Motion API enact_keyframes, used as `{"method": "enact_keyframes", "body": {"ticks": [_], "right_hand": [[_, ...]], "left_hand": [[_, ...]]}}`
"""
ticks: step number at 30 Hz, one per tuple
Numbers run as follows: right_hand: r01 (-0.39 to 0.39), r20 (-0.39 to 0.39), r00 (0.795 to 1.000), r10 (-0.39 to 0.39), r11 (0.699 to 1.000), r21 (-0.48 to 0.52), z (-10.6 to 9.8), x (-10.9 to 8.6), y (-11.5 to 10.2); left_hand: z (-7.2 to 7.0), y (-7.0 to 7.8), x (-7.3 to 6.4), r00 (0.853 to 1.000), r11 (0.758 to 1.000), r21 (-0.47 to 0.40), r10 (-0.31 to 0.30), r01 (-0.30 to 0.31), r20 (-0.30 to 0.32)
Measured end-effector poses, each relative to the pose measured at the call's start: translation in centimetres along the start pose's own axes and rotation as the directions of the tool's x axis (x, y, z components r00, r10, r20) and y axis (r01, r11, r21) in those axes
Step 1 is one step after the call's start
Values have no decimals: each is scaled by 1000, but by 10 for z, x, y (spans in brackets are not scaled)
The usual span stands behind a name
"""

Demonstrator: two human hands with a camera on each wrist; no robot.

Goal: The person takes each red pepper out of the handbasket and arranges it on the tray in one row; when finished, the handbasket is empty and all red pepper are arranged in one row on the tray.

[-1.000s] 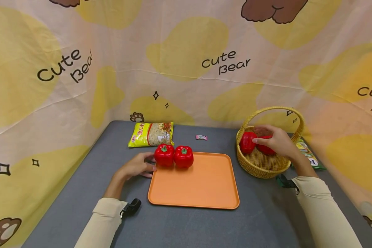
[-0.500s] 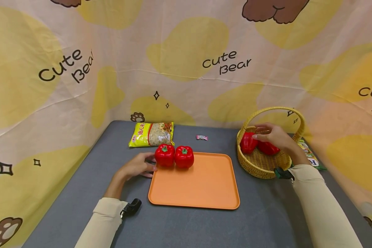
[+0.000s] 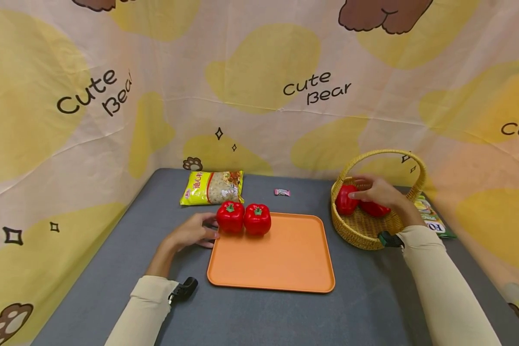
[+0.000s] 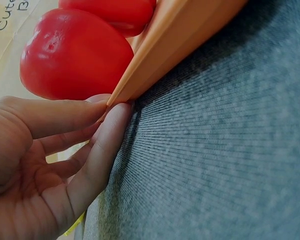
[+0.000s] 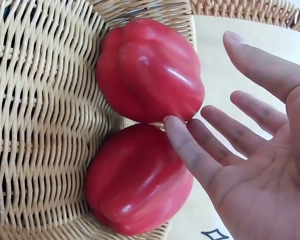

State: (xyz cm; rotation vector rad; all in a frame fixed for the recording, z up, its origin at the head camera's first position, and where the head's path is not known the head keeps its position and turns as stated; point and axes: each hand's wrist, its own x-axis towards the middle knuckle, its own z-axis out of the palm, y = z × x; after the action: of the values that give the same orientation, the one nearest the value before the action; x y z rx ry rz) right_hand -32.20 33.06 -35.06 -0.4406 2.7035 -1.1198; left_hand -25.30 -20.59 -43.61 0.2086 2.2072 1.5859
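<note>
Two red bell peppers, one [image 3: 230, 222] at the left and the other [image 3: 258, 224] beside it, stand at the far left corner of an orange tray [image 3: 272, 262]. My left hand [image 3: 192, 230] pinches the tray's left rim; in the left wrist view the thumb is on top and a finger underneath. At the right, a wicker basket [image 3: 356, 235] contains two more red bell peppers [image 5: 150, 70] [image 5: 140, 180], lying side by side. My right hand [image 5: 260, 145] hangs over them with spread fingers. One fingertip [image 5: 170, 122] appears close to the peppers; contact is unclear.
A yellow bag of dry food [image 3: 212, 187] lies behind the tray, with a small pink wrapped candy [image 3: 282, 192] to its right. A green packet [image 3: 434, 221] is partly hidden behind the basket. The basket's tall handle [image 3: 387, 152] arches over its opening. Printed cloth walls surround the table.
My right hand and forearm have shifted a little left over the basket. The right-hand pepper in the basket shows more now. My left hand and the tray keep their place.
</note>
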Motion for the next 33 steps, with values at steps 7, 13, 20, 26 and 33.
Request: {"method": "enact_keyframes", "body": {"ticks": [7, 13, 20, 26, 33], "right_hand": [[34, 26, 999, -33, 999, -36, 5, 3, 4], [23, -5, 1000, -23, 997, -69, 8, 0, 6], [-12, -19, 1000, 8, 984, -179, 11, -2, 5], [-39, -24, 999, 34, 974, -222, 12, -3, 3], [-17, -24, 1000, 12, 976, -215, 13, -5, 3]], "left_hand": [[0, -1, 0, 1000, 1000, -1, 3, -3, 0], [0, -1, -2, 1000, 1000, 10, 1, -1, 0], [1, 1, -2, 1000, 1000, 5, -2, 2, -3], [1, 1, -1, 1000, 1000, 9, 1, -1, -3], [1, 2, -1, 1000, 1000, -6, 4, -4, 3]]}}
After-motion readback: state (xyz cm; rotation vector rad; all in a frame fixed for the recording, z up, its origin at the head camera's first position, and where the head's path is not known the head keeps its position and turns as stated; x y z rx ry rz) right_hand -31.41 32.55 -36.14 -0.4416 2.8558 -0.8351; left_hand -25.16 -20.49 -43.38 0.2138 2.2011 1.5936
